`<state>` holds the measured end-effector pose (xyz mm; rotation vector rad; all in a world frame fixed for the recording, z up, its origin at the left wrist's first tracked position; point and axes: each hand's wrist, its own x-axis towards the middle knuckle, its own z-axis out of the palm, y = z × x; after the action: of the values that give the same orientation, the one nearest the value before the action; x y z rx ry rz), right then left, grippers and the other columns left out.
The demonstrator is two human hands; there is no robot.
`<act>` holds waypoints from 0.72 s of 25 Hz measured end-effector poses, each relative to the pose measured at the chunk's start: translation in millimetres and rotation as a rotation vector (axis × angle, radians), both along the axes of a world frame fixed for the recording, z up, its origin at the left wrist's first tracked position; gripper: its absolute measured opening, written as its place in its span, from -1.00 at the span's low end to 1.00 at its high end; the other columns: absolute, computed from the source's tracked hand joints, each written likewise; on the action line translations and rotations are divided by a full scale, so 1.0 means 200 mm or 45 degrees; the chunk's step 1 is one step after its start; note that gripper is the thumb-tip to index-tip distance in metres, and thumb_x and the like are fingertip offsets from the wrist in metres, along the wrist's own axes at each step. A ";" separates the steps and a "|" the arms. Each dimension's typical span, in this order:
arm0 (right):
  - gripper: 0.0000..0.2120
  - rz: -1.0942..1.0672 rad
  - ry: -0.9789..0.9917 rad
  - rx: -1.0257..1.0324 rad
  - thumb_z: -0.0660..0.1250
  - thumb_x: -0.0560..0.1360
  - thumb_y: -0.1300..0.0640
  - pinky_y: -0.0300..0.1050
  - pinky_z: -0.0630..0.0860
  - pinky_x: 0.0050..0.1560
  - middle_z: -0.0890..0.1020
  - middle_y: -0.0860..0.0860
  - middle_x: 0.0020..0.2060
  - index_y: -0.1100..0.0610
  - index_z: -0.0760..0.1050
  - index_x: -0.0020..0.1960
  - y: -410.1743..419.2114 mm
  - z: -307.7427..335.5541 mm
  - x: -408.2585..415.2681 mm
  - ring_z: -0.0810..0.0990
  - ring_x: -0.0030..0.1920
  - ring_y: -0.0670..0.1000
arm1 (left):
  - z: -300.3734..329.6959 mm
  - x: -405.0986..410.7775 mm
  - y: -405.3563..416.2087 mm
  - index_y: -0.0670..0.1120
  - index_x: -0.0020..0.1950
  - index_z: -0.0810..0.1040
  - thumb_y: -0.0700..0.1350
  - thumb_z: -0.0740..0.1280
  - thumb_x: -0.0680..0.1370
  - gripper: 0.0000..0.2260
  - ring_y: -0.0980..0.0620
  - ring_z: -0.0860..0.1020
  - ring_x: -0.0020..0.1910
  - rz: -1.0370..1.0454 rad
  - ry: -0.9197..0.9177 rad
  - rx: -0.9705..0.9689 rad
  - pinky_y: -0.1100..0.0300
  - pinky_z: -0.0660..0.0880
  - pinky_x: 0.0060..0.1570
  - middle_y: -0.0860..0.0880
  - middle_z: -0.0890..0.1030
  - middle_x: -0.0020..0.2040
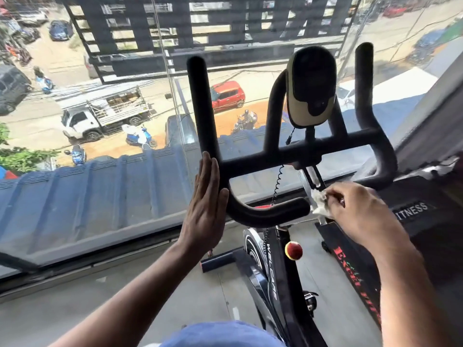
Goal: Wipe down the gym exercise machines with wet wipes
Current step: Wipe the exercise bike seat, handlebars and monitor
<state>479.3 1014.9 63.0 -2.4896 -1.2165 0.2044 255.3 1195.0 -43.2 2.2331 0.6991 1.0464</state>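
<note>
Wet wipe (318,203): white, crumpled, pinched in the curled fingers of the right hand (355,209) and pressed against the metal handlebar post (310,181) of the exercise bike (271,271), just beside the inner end of the left handlebar loop.

Left hand (206,201): released, fingers straight and together, palm flat against the outer side of the left handlebar grip (200,108); grasping nothing.

Handlebar: black padded tubing, two upright horns, one crossbar (300,154), a lower curved loop on each side.

Console (312,86): oval, black with beige trim, mounted above the crossbar; a coiled black cable (278,184) hangs below it.

Frame: black, lettered "WELCARE" down the front tube; a red round knob (293,250) sits on it below the handlebar.

Adjacent machine (411,211): black, to the right, marked "FITNESS", with red lettering lower down, partly hidden by the right forearm.

Window (100,121): full-height glass directly ahead of the bike, showing a street with a white truck (100,116), a red car (226,95) and parked scooters below.

Floor (125,296): grey.
</note>
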 end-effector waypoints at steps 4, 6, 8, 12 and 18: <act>-0.83 0.310 -0.167 0.494 0.39 0.59 0.20 -0.55 0.39 0.02 0.64 -0.02 0.03 0.14 0.64 0.18 0.15 0.15 -0.07 0.61 -0.02 -0.07 | -0.06 -0.05 -0.08 -0.25 0.67 0.01 -0.10 0.05 0.74 -0.46 -0.15 -0.05 0.69 -0.024 -0.009 0.019 -0.09 0.01 0.65 -0.15 -0.08 0.71; -0.81 0.566 -0.210 0.540 0.41 0.58 0.22 -0.55 0.39 0.08 0.64 0.03 0.03 0.17 0.63 0.19 0.30 0.18 -0.05 0.60 0.02 -0.05 | -0.10 -0.04 -0.15 -0.28 0.66 0.02 -0.10 0.07 0.72 -0.45 -0.18 -0.03 0.69 0.036 -0.003 0.048 -0.10 0.02 0.65 -0.19 -0.06 0.71; -0.83 0.792 -0.309 0.610 0.40 0.59 0.19 -0.33 0.47 0.09 0.63 0.06 0.00 0.18 0.64 0.17 0.51 0.26 0.03 0.59 0.02 0.00 | -0.12 -0.01 -0.22 -0.28 0.66 0.04 -0.11 0.08 0.72 -0.45 -0.18 -0.01 0.69 0.126 -0.010 0.061 -0.12 0.02 0.64 -0.18 -0.04 0.71; -0.89 1.129 -0.518 0.915 0.37 0.62 0.17 -0.10 0.43 0.05 0.63 0.10 -0.11 0.18 0.65 0.07 1.05 0.50 0.11 0.56 -0.04 0.10 | -0.08 0.06 -0.25 -0.25 0.65 0.15 -0.07 0.07 0.73 -0.49 -0.16 0.08 0.68 0.319 -0.004 0.157 -0.16 0.09 0.62 -0.16 0.05 0.70; -0.91 1.386 -0.753 0.824 0.27 0.60 0.19 0.07 0.57 0.00 0.53 0.09 0.01 0.14 0.56 0.00 1.51 0.41 -0.10 0.51 0.10 0.14 | -0.02 0.10 -0.26 -0.23 0.67 0.09 -0.08 0.12 0.73 -0.46 -0.12 0.03 0.69 0.417 0.098 0.131 -0.16 0.10 0.60 -0.12 0.01 0.71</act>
<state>459.5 1317.6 145.2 -1.1580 -2.2957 -0.6065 275.6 1143.5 -47.6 2.3066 1.0952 1.1774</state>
